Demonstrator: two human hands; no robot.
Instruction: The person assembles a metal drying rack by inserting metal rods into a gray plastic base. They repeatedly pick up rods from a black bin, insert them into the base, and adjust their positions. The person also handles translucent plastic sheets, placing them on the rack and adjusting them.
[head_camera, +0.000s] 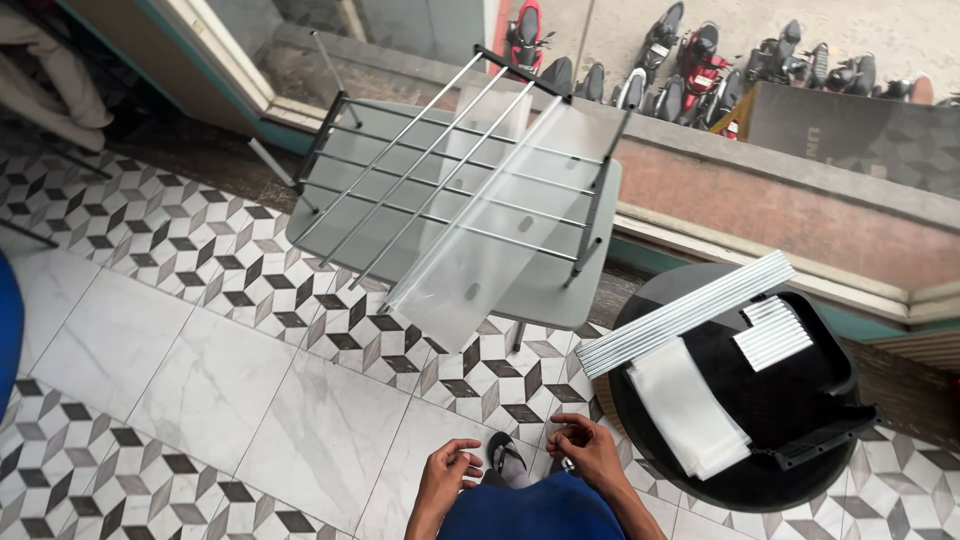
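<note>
My left hand (448, 472) and my right hand (587, 448) hover close together at the bottom of the view, over my blue-clad lap (535, 512). The left hand's fingers are curled in and nothing shows in them. The right hand's fingertips are pinched together, and I cannot tell whether something small sits between them. Ahead of me stands a small grey table (545, 295) carrying a rack of thin metal rods in a black frame (450, 170). A translucent plastic sheet (480, 255) lies slanted across the rack. Both hands are well short of it.
To my right a round black table (650, 300) holds a black tray (830, 350), a bundle of long silver rods (690, 312), a short stack of silver rods (772, 333) and folded clear bags (690, 405). My sandalled foot (506, 460) rests on patterned tiles. Parked scooters (690, 60) lie below a ledge.
</note>
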